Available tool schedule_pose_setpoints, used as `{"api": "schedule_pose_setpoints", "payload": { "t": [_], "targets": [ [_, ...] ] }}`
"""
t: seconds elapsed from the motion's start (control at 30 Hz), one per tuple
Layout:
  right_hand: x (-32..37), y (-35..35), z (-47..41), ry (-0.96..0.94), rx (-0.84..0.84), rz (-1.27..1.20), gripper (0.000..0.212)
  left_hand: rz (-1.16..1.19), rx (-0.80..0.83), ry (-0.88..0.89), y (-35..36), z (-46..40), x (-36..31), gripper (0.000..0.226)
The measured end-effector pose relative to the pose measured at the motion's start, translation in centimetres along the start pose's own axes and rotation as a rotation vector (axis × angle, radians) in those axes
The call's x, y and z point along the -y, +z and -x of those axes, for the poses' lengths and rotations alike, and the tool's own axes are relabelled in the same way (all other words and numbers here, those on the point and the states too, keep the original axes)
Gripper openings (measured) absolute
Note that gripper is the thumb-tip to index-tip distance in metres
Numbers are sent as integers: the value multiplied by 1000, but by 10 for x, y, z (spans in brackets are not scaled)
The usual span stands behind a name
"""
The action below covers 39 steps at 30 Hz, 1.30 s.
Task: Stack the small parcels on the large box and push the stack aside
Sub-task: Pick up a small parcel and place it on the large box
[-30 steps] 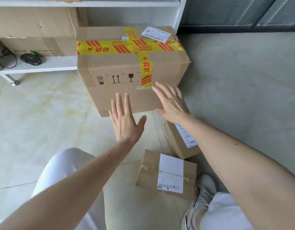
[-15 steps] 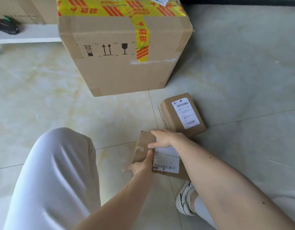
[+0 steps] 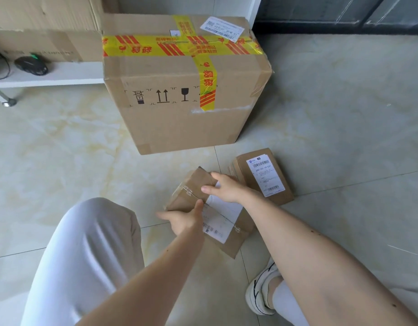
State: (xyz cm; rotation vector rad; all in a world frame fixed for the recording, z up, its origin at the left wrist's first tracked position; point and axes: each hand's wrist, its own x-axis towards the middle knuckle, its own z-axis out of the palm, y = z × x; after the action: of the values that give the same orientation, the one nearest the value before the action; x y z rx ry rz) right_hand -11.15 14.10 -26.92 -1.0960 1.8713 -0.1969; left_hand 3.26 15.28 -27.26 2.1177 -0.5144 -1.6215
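A large cardboard box [image 3: 179,118] bound with yellow and red tape stands on the tiled floor ahead of me. Nearer to me, a small brown parcel [image 3: 191,191] with a white label is tilted up off the floor. My left hand [image 3: 184,220] grips its near left corner, thumb on top. My right hand [image 3: 226,188] presses on its upper face from the right. A second small parcel [image 3: 264,175] with a barcode label lies flat on the floor just to the right, touching neither hand.
A low white shelf [image 3: 62,75] at the back left carries flattened cardboard [image 3: 38,27] and a black mouse [image 3: 31,65]. My white-trousered knee [image 3: 85,255] fills the lower left; my shoe [image 3: 262,292] is at the lower right. Dark window frames run along the back right.
Both hands dropped from in front of the large box to the near small parcel, took hold of it, and now lift and tilt it off the floor.
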Motion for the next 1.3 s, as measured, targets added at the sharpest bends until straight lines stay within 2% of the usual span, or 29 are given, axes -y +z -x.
{"api": "schedule_pose_setpoints", "payload": {
  "t": [0.17, 0.23, 0.37, 0.43, 0.53, 0.6, 0.7, 0.8, 0.93, 1.03, 1.13, 1.23, 1.3],
  "targets": [
    [41, -25, 7, -86, -179, -188, 30, -24, 10, 271, -10, 11, -51, 109],
    [55, -38, 13, -112, -286, -235, 24, -50, 26, 413, -14, 20, -70, 102],
    [82, -75, 30, -163, -472, -296, 35, -93, 153, 679, -22, 44, -100, 90],
    [93, -95, 41, -189, -571, -305, 39, -87, 189, 800, -27, 61, -112, 99],
    [112, -122, 59, -258, -733, -300, 58, -87, 220, 926, -33, 88, -129, 116],
    [126, -138, 67, -311, -806, -328, 65, -60, 241, 1007, -37, 102, -144, 119],
    [154, -164, 69, -342, -862, -397, 67, 20, 270, 1116, -42, 116, -177, 112],
    [193, -189, 60, -274, -914, -358, 60, 3, 193, 1180, -40, 122, -224, 94],
    [241, -216, 33, -242, -892, -301, 53, -32, 323, 1161, -38, 102, -300, 72],
    [265, -229, 13, -249, -837, -284, 48, -92, 386, 1065, -36, 71, -354, 69],
    [279, -231, -10, -321, -675, -372, 36, -151, 472, 930, -34, 46, -391, 85],
    [282, -227, -30, -304, -522, -431, 51, -223, 472, 913, -29, 31, -408, 97],
    [280, -225, -40, -305, -469, -448, 55, -234, 469, 890, -23, 20, -415, 93]
  ]
}}
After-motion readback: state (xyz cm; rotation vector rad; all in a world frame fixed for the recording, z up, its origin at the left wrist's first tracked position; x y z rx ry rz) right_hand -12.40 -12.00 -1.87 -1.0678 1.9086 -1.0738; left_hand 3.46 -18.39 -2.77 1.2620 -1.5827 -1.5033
